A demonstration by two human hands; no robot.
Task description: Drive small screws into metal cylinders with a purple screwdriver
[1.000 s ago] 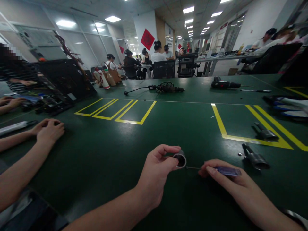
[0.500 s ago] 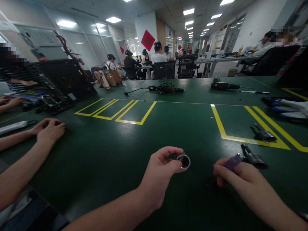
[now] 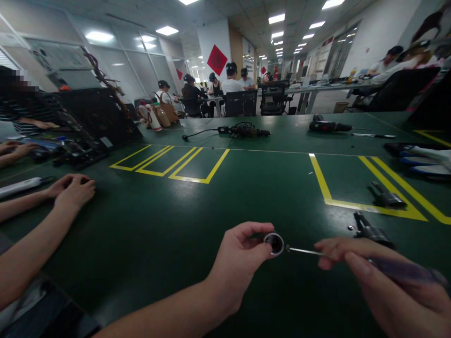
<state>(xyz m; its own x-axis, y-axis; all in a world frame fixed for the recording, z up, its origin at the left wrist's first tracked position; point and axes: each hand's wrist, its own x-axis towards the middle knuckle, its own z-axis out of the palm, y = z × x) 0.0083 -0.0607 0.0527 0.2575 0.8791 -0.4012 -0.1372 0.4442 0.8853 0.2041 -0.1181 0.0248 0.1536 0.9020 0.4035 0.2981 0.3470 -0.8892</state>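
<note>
My left hand (image 3: 243, 263) is closed on a hollow metal cylinder (image 3: 278, 243), its open round end facing me. The thumb presses at its rim. In my right hand (image 3: 373, 277) is a screwdriver (image 3: 401, 270) with a dark purplish handle, blurred by motion. Its thin shaft points left, and a small bit of something, perhaps a screw, sits at the tip just beside the cylinder's opening. Behind the right hand lie a dark metal shaft part (image 3: 369, 231) and a small nut-like piece (image 3: 350, 228). Farther back rests a similar metal part (image 3: 390, 198) on yellow tape.
The green table (image 3: 169, 211) carries yellow tape outlines (image 3: 207, 180). At the back lie a corded tool (image 3: 243, 130), a drill (image 3: 327, 125) and a pen (image 3: 373, 135). Blue-white pliers-like handles (image 3: 423, 162) are at right. A co-worker's hands (image 3: 72, 192) rest at left.
The screwdriver has turned in my right hand, so its shaft now points left at the cylinder. My left hand has shifted slightly right and down. The small nut-like piece now shows on the table.
</note>
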